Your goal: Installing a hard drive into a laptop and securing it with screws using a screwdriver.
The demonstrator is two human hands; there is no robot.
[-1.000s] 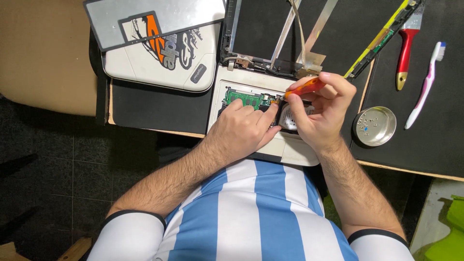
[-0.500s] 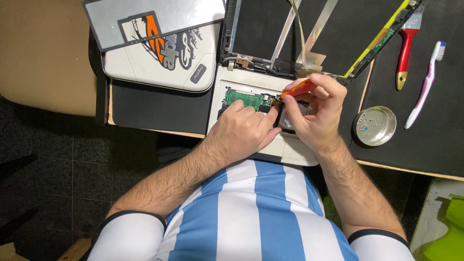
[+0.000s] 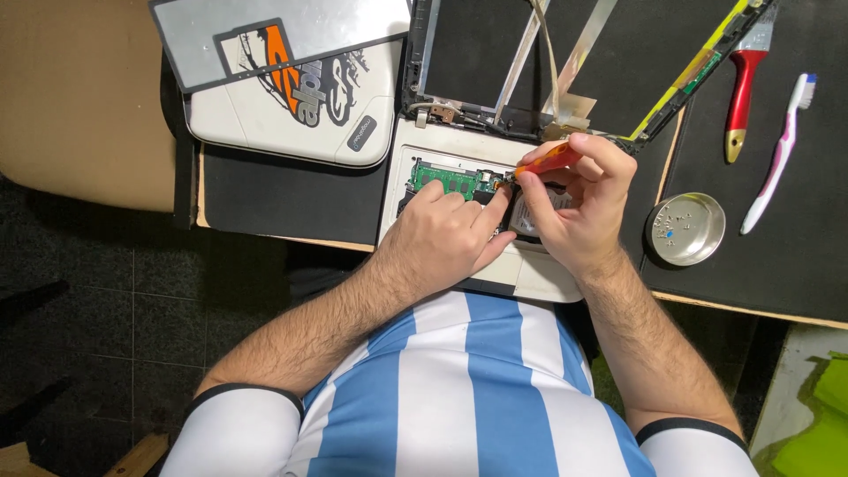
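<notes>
1. A wooden table [image 3: 291, 237] with a pale edge carries the work, above a dark tiled floor [image 3: 106, 309].
2. A black mat [image 3: 291, 199] covers most of the tabletop.
3. On it lie an opened white laptop base [image 3: 459, 146], a white cover panel with a graphic [image 3: 291, 106] and a dark screen frame [image 3: 495, 53].
4. To the right sit a round metal dish [image 3: 686, 230], a red-handled brush [image 3: 744, 97] and a pink and white toothbrush [image 3: 779, 155].

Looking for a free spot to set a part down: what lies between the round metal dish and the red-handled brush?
In the head view, only bare black mat shows between the round metal dish and the red-handled brush.
</notes>
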